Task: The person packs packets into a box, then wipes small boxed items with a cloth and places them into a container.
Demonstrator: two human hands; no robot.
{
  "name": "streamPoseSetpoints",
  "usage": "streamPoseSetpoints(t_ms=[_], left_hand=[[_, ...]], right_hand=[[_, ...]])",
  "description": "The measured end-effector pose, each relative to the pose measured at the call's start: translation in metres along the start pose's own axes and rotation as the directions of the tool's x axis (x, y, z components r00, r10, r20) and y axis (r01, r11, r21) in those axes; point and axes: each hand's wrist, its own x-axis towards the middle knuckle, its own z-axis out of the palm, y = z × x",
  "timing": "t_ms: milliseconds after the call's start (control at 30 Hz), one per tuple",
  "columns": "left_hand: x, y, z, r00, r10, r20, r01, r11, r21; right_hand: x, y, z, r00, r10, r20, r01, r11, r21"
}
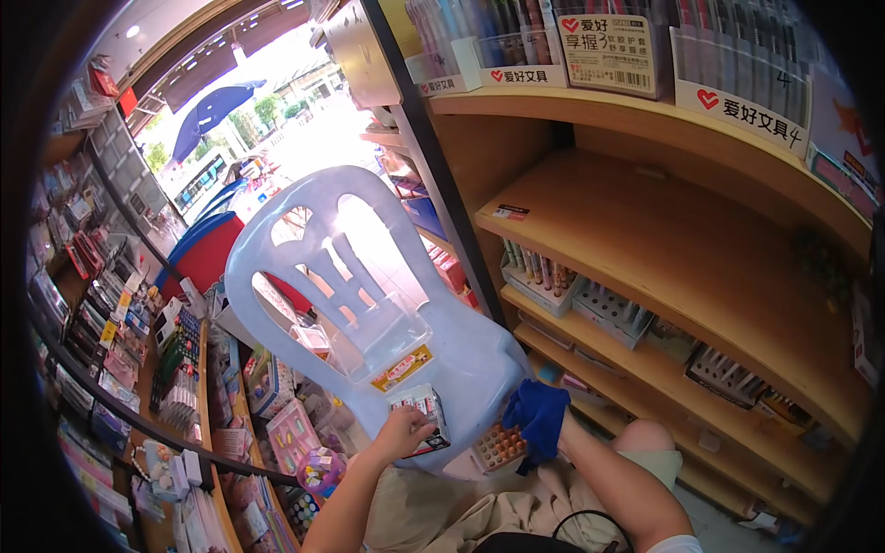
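My left hand [404,433] is at a small printed box [430,405] on the seat of a light blue plastic chair [470,336], its fingers bent over the near side. A blue cloth [537,412] is bunched over my right hand, covering most of its fingers. Just beneath the cloth, a tray of round brown-tipped items [499,448] sits at the chair's front edge by my lap. Farther back on the seat stands a clear plastic display holder [387,336] with a yellow label [402,368].
Wooden shelving [664,221] rises on the right, its upper shelf holding pen displays [737,83]. Lower shelves carry boxes of pens [544,276]. Racks of packaged stationery [175,378] line the left side. Beyond the chair lies a bright doorway with a blue umbrella [207,115] outside.
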Motion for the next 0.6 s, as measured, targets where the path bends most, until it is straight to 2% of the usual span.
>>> streamPoseSetpoints(t_ms=[100,200,300,333,367,400,433,500,567,600], left_hand=[[0.003,-0.005,0.006,0.991,-0.027,-0.129,0.027,1.000,-0.006],[0.009,-0.019,0.015,0.942,-0.182,-0.283,0.184,0.983,-0.022],[0.010,-0.010,0.014,0.887,-0.244,-0.393,0.181,0.965,-0.190],[0.012,-0.002,0.012,0.888,-0.228,-0.398,0.157,0.966,-0.204],[0.015,0.007,0.010,0.889,-0.215,-0.405,0.134,0.967,-0.218],[0.017,0.017,0.010,0.889,-0.202,-0.412,0.112,0.966,-0.232],[0.021,0.029,0.010,0.887,-0.163,-0.433,0.067,0.971,-0.228],[0.030,0.057,0.020,0.877,-0.083,-0.473,-0.025,0.976,-0.218],[0.036,0.087,0.041,0.892,-0.032,-0.450,-0.075,0.973,-0.219],[0.042,0.099,0.051,0.900,-0.001,-0.435,-0.106,0.969,-0.221]], right_hand=[[-0.004,-0.003,0.001,0.999,0.039,-0.026,-0.032,0.976,0.215],[-0.003,-0.002,0.004,0.999,0.009,-0.046,0.001,0.979,0.206],[-0.015,-0.019,0.016,0.995,0.071,-0.072,-0.071,0.997,0.003],[-0.015,-0.022,0.018,0.998,-0.065,-0.014,0.054,0.912,-0.408],[-0.015,-0.024,0.020,0.982,-0.164,0.095,0.180,0.651,-0.737],[-0.014,-0.024,0.021,0.950,-0.205,0.235,0.286,0.268,-0.920],[-0.011,-0.021,0.021,0.902,-0.197,0.385,0.410,0.109,-0.906],[-0.003,-0.010,0.017,0.755,-0.107,0.646,0.620,-0.203,-0.758],[-0.014,-0.010,0.023,0.655,-0.289,0.698,0.731,0.006,-0.683],[-0.018,-0.013,0.030,0.673,-0.277,0.685,0.702,-0.049,-0.710]])
